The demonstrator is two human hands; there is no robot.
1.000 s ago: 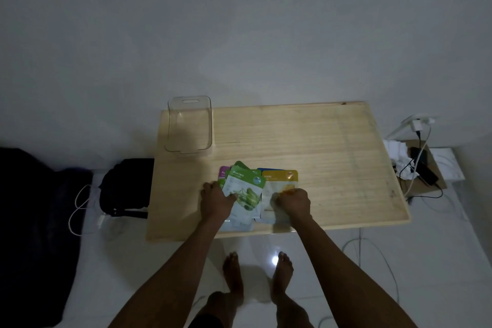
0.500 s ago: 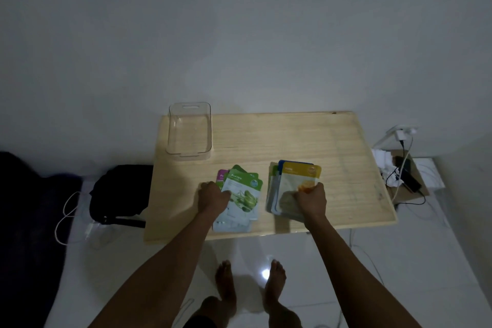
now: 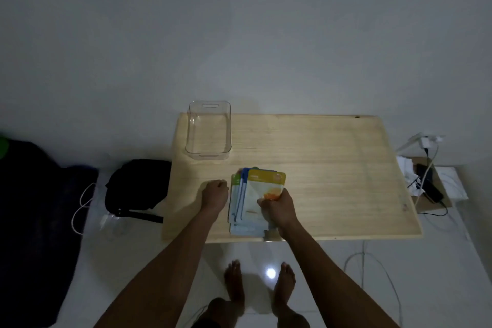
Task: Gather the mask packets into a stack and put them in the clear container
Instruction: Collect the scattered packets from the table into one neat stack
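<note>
Several mask packets (image 3: pixel 255 194) lie in one overlapping pile near the front edge of the wooden table (image 3: pixel 332 168); a yellow-topped packet is uppermost, with blue and green edges showing at its left. My right hand (image 3: pixel 277 208) grips the pile's lower right part, thumb on top. My left hand (image 3: pixel 215 193) rests as a closed fist on the table, touching the pile's left edge. The clear container (image 3: pixel 208 130) stands with nothing in it at the table's back left corner, apart from both hands.
A black bag (image 3: pixel 138 184) sits on the floor left of the table, with a white cable beside it. Chargers, cables and papers (image 3: pixel 426 181) lie on the floor at the right. My bare feet (image 3: pixel 261 287) stand below the table's front edge.
The two separate piles are now one: my right hand slid its yellow-topped pile left onto the green-topped packets. My left hand moved off the packets to their left side.
</note>
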